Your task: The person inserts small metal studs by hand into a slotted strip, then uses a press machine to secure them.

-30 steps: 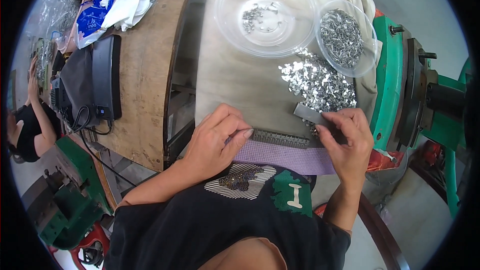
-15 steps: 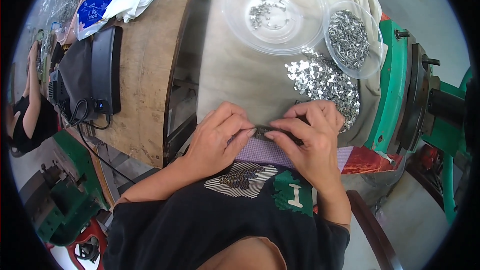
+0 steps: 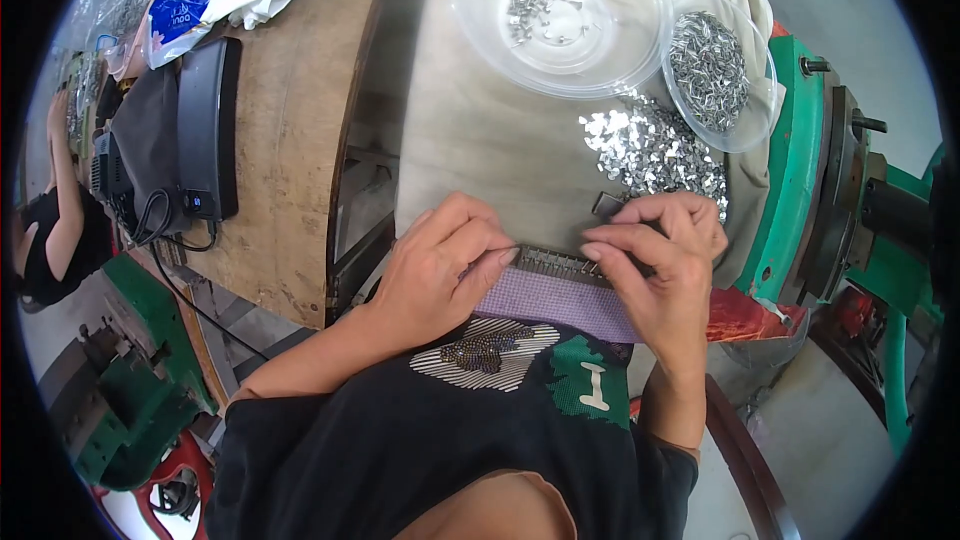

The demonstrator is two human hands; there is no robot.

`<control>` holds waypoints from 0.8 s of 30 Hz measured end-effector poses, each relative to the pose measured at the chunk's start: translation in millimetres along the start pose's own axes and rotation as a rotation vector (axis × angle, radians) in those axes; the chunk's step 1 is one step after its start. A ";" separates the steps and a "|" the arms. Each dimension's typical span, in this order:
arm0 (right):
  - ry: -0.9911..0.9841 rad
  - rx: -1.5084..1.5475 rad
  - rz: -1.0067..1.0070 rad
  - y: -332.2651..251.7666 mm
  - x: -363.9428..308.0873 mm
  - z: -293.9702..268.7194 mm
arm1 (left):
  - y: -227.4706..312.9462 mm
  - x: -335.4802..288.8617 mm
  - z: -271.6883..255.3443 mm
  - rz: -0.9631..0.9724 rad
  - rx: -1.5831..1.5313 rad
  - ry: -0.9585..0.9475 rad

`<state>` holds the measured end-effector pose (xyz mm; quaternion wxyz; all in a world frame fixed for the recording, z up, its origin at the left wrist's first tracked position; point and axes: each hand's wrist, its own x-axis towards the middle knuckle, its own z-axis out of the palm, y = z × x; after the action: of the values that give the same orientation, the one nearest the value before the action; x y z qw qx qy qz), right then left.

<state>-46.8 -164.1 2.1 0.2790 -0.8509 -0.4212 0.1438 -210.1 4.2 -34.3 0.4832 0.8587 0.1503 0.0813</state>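
Head view: left hand [image 3: 440,260] pinches the metal strip [image 3: 555,261] at its nine-o'clock end, right hand [image 3: 668,252] curls round a small bar [image 3: 607,204] near three o'clock, fingertip contents I can't tell; flakes [image 3: 655,152] glitter at one o'clock, purple cloth [image 3: 560,302] at six.

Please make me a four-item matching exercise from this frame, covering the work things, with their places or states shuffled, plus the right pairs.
Things
1. Large tub
2. Small bowl
3. Flake pile
4. Slotted strip

Places or states
A. lying loose on the beige cloth
B. one end at the fingertips of the left hand
C. clear, with a few scattered bits inside
D. clear, heaped with metal pieces

Right pairs: 1-C, 2-D, 3-A, 4-B
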 end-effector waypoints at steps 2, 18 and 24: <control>0.003 0.001 0.017 5.1 -3.7 -4.4 | -0.5 -0.2 -0.2 0.006 0.002 -0.002; -0.044 -0.072 -0.014 4.7 -7.0 -3.6 | 0.3 0.0 1.6 0.021 0.036 0.000; -0.038 -0.008 -0.015 17.8 -7.8 -16.6 | -1.2 -0.2 2.5 0.027 0.028 -0.005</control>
<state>-32.2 -184.9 4.9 0.2686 -0.8461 -0.4332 0.1560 -209.8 2.6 -36.6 0.4703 0.8675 0.1387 0.0837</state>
